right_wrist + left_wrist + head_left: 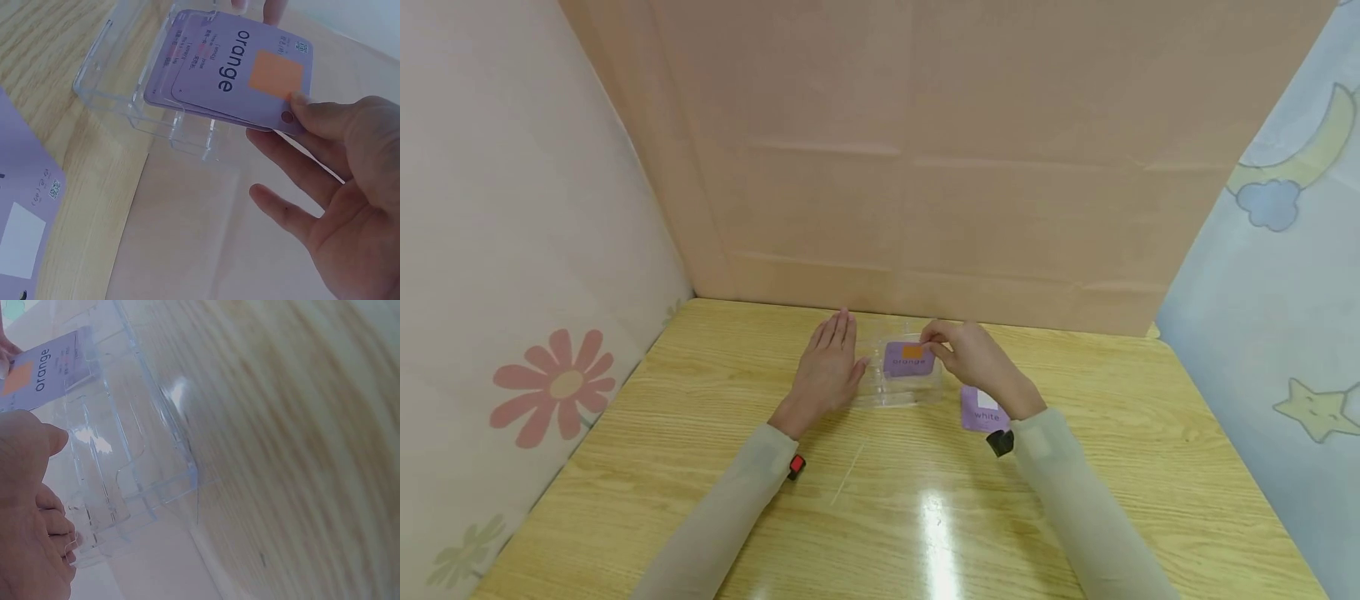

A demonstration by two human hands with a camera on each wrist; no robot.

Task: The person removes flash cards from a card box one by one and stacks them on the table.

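Note:
A purple flashcard (pixel 200 69) marked "orange", with an orange square, sits partly in a clear plastic box (pixel 895 400). Under it another purple card (pixel 156 94) shows along the edge. My right hand (pixel 977 354) pinches the orange card at its holed corner, thumb on top, the lower fingers spread away from it. On the box's left side, my left hand (pixel 827 371) lies with long fingers close together and pointing away from me. Its thumb reaches towards the box in the left wrist view.
A second purple flashcard (pixel 973 417), marked "white", lies on the wooden table (pixel 820 533) below my right wrist and is partly covered by it. Behind the box, a tan paper screen (pixel 880 208) rises at the table's far edge. Patterned cloth walls stand at both sides.

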